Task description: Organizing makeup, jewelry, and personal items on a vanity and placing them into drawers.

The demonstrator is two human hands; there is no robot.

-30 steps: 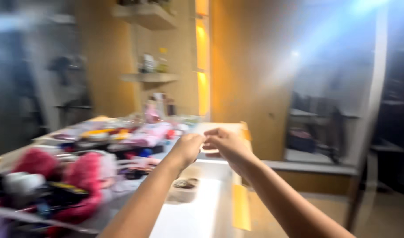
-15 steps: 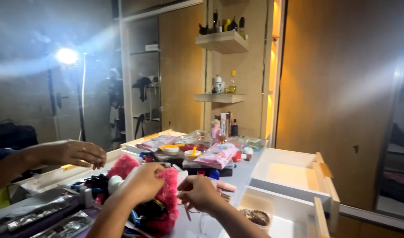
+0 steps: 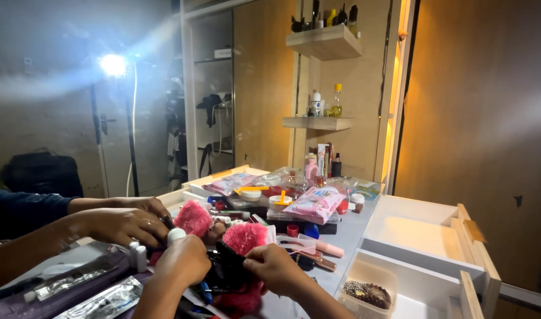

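Two hands of the person now sit low and close to the body, while half a second before they were farther out over the table and one second before they reached toward the white drawer. The left hand (image 3: 185,260) is closed around the near side of a black and pink fluffy item (image 3: 238,269), and the right hand (image 3: 276,269) pinches its dark middle part with curled fingers. So the item now lies between both hands, gripped from two sides, and the work has moved from the drawer side to this pile.

Just left of the left hand, another person's two hands (image 3: 126,221), in a dark sleeve, rest on a second pink fluffy piece (image 3: 193,217), almost touching. Beyond the hands the table (image 3: 353,227) is crowded with pouches and small jars. To the right of the right hand stands a clear container (image 3: 368,289) near the open white drawer (image 3: 424,236), with a narrow free strip of table between.
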